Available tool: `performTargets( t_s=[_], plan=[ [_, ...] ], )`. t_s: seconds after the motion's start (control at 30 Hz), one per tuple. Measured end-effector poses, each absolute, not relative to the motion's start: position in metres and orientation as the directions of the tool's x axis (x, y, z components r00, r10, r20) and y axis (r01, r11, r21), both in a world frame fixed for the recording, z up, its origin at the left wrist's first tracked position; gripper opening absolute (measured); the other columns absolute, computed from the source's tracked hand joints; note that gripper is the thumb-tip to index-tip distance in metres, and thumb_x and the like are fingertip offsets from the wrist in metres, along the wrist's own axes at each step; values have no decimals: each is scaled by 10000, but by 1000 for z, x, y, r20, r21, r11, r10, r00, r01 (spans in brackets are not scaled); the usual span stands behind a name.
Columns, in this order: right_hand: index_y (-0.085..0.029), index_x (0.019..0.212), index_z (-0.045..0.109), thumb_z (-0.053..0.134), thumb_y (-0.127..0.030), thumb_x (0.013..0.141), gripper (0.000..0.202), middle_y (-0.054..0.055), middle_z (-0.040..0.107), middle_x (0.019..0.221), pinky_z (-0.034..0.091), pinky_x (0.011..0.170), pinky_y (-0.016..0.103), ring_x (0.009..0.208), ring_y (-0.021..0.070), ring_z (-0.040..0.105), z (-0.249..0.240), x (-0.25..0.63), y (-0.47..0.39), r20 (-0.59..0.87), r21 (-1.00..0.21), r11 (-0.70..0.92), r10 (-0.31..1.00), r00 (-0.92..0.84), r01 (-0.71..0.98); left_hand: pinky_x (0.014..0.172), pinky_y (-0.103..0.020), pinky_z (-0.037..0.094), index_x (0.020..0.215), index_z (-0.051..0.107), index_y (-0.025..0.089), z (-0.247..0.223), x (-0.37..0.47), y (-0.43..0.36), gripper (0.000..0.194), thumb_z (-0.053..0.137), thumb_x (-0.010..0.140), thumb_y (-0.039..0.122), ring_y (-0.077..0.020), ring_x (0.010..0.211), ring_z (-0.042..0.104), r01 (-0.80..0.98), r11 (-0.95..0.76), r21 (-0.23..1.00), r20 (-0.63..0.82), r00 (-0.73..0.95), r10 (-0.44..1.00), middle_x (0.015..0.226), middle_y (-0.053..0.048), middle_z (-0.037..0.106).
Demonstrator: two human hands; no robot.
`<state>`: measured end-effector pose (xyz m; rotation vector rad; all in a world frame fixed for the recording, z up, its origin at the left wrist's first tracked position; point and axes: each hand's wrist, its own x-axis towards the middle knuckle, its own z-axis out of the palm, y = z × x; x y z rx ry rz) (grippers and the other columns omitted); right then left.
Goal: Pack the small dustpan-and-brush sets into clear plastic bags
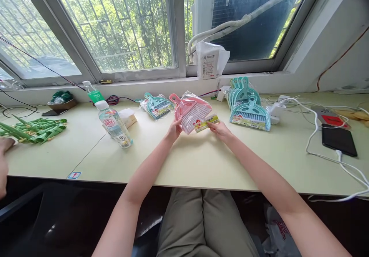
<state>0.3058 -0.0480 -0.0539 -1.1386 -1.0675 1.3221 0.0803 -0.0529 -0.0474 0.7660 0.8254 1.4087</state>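
Note:
A pink dustpan-and-brush set (pixel 190 113) in clear plastic is tilted above the table in front of me. My left hand (pixel 174 130) is closed on its lower left edge. My right hand (pixel 220 131) pinches a yellow printed label card (pixel 206 123), which overlaps the lower right edge of the pink set. Whether the card is fastened to the set I cannot tell. Just right stands a teal dustpan-and-brush set (pixel 250 113), in front of several upright teal and green sets (pixel 240 90). More wrapped teal sets (pixel 157 106) lie to the left, near the pink one.
Two plastic bottles, a clear one (pixel 113 128) and a green-labelled one (pixel 94 93), stand left of my left arm. Green plant stalks (pixel 34 130) and another person's hand (pixel 6 145) are at far left. A black phone (pixel 339 139) and white cables (pixel 313 134) lie right. A white package (pixel 210 63) rests on the sill.

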Motion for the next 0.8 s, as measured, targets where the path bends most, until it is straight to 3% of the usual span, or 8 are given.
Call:
performTargets(
  t_s=[0.07, 0.17, 0.27, 0.37, 0.47, 0.57, 0.7, 0.8],
  plan=[
    [-166, 881, 632, 850, -321, 624, 371, 72, 703, 815, 536, 637, 283, 668, 166, 653, -49, 322, -42, -67, -998, -67, 998, -7, 1, 849, -342, 551, 1121, 646, 208, -47, 80, -52, 249, 590, 888, 273, -208, 975, 672, -521, 10, 854, -31, -30, 999, 1009, -45, 730],
    [-131, 1004, 629, 793, -310, 701, 388, 135, 696, 897, 545, 691, 356, 754, 229, 675, -40, 358, -36, 39, -923, -55, 971, 236, 381, 875, -348, 552, 1121, 653, 214, -46, 78, -50, 249, 561, 918, 326, -215, 1019, 667, -522, -1, 853, -47, -79, 996, 1041, -51, 727],
    [-123, 1220, 543, 786, -356, 707, 613, 254, 584, 1228, 534, 810, 470, 1056, 349, 628, -26, 389, -40, 363, -695, -91, 812, 457, 713, 883, -341, 548, 1116, 656, 210, -45, 79, -51, 246, 557, 921, 322, -217, 1024, 668, -512, 19, 859, -73, -86, 994, 1041, -53, 727],
    [-159, 1188, 542, 633, -414, 843, 439, 240, 499, 1342, 502, 907, 498, 1210, 350, 539, -9, 386, -51, 636, -600, 50, 635, 438, 799, 881, -337, 545, 1192, 632, 226, -47, 84, -53, 304, 540, 934, 358, -215, 1038, 666, -508, 38, 861, -76, -54, 996, 1068, -43, 725],
    [-189, 915, 581, 518, -429, 915, 249, 132, 661, 975, 550, 816, 414, 911, 258, 663, -6, 344, -62, 509, -759, 250, 804, 308, 602, 899, -334, 538, 1299, 577, 250, -48, 91, -56, 399, 520, 945, 426, -210, 1091, 649, -509, 20, 861, -29, -8, 1000, 1180, -31, 701],
    [-201, 815, 539, 683, -462, 811, 297, 72, 672, 795, 584, 626, 336, 649, 195, 675, -27, 297, -70, 63, -978, 64, 998, -8, 198, 896, -339, 539, 1347, 552, 249, -47, 93, -60, 479, 478, 949, 505, -224, 1143, 630, -493, 11, 870, 12, 44, 999, 1264, -47, 671],
    [-238, 883, 483, 769, -317, 755, 323, 34, 700, 912, 607, 805, 281, 823, 153, 717, -56, 273, -72, -27, -971, -2, 995, 99, -240, 866, -385, 547, 1315, 590, 238, -41, 88, -63, 571, 449, 914, 619, -271, 1126, 643, -424, 72, 903, 13, 195, 981, 1243, -77, 683],
    [-235, 942, 530, 808, -258, 714, 360, 35, 712, 955, 611, 851, 298, 914, 171, 719, -58, 284, -67, -57, -939, -21, 994, 95, -343, 875, -408, 540, 1259, 627, 211, -39, 83, -59, 612, 423, 902, 664, -278, 1064, 674, -353, 104, 930, -9, 261, 965, 1179, -113, 705]
  ],
)
